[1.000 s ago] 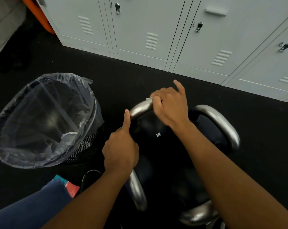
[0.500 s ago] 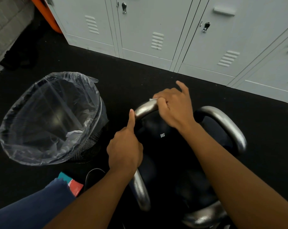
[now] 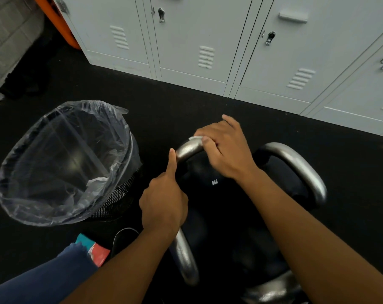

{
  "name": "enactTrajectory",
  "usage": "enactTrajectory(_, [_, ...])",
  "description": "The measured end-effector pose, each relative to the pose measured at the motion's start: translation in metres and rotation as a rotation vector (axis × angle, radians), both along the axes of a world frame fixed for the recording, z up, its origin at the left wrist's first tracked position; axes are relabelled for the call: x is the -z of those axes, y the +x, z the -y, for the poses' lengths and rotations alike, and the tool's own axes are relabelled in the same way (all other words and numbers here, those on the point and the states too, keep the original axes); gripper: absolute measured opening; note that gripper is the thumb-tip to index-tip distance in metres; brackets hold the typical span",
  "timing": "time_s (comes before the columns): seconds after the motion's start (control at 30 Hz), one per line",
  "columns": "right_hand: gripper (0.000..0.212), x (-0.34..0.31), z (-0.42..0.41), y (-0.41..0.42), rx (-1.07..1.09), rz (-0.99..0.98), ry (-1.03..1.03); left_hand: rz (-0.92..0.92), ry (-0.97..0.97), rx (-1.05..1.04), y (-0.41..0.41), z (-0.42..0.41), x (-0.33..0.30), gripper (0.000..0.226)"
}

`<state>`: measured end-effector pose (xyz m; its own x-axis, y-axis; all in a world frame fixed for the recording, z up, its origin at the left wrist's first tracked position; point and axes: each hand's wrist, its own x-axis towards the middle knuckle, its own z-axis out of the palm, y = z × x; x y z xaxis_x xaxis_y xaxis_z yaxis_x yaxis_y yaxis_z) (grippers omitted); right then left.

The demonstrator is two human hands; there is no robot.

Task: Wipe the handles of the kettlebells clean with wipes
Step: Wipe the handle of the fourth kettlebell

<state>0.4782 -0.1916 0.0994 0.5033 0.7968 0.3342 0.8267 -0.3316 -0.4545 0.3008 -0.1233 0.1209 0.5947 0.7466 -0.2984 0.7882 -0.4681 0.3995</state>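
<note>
Little has shifted: on black floor point(image 3: 208, 110) by grey lockers point(image 3: 274, 62), right hand point(image 3: 225, 150) clamps what looks like a wipe point(image 3: 196, 139) on the silver kettlebell handle point(image 3: 187, 150); left hand point(image 3: 164, 202) grips its side.

A white wipe point(image 3: 196, 139) is pressed onto the top of a silver kettlebell handle point(image 3: 187, 150) by the right hand point(image 3: 226, 150), whose fingers are curled over it. The lower part of the same handle is gripped by the left hand point(image 3: 164, 202), its thumb laid upward along the metal. A second kettlebell handle point(image 3: 300, 167) is seen to the right. A bin point(image 3: 61, 163) lined with clear plastic stands on the black floor point(image 3: 350, 183) to the left, before grey lockers point(image 3: 208, 40).
</note>
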Motion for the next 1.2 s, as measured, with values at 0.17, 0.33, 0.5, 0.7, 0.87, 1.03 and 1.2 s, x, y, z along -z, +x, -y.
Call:
enactTrajectory(0.17, [0.051,0.022,0.018,0.02,0.277,-0.434,0.286,0.0,-0.01,-0.005,0.001,-0.001,0.0,0.097])
enactTrajectory(0.33, [0.06,0.042,0.017,0.026,0.507,-1.021,0.434,-0.001,-0.016,-0.001,0.0,-0.002,0.0,0.098])
enactTrajectory(0.5, [0.063,0.039,0.012,0.032,0.436,-1.015,0.501,0.005,-0.017,0.005,0.001,-0.002,-0.001,0.097])
enactTrajectory(0.7, [0.063,0.066,0.014,0.038,0.575,-1.171,0.381,-0.004,-0.023,-0.008,0.001,-0.002,-0.001,0.097])
enactTrajectory(0.87, [0.068,0.057,0.018,0.037,0.497,-1.133,0.47,-0.01,-0.031,-0.006,0.001,-0.003,-0.001,0.097])
enactTrajectory(1.03, [0.066,0.072,0.015,0.03,0.594,-1.287,0.478,-0.011,-0.038,-0.003,0.001,-0.003,-0.002,0.098])
enactTrajectory(1.2, [0.072,0.058,0.014,0.038,0.496,-1.302,0.41,-0.014,-0.032,-0.005,0.002,-0.004,0.0,0.097])
